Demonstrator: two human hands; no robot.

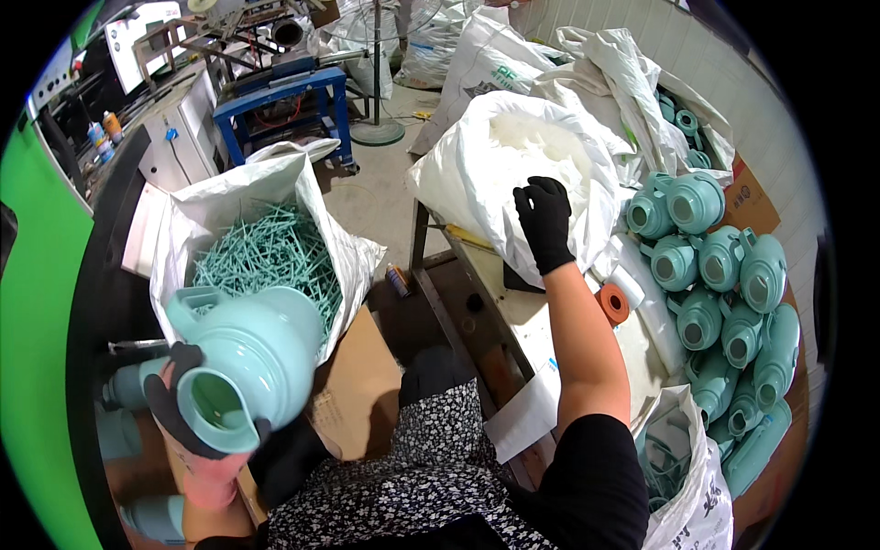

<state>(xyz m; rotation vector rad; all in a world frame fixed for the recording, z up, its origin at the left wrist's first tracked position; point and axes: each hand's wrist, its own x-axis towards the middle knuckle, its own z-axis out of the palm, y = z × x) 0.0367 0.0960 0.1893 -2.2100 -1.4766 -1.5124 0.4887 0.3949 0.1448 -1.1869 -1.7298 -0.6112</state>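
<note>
My left hand [195,426], in a pink and black glove, grips a glossy teal plastic jug [275,353] near its rim. The jug lies tilted, its spouted mouth toward me and its handle at the upper left. Over at the right, my right hand [546,220] in a black glove reaches over a large white sack [449,183]. Thin whitish translucent plastic pieces [518,151] fill that sack. The right fingers are curled together at the edge of the pieces; whatever they pinch, if anything, is hidden.
Left of centre, a white sack [362,266] holds thin teal plastic sticks [266,252]. More teal jugs [721,257] are stacked at the right. An orange-brown tape roll [612,303] lies on the worktable [513,316]. A cardboard box [359,394] stands before me; a blue metal stand [284,101] is farther back.
</note>
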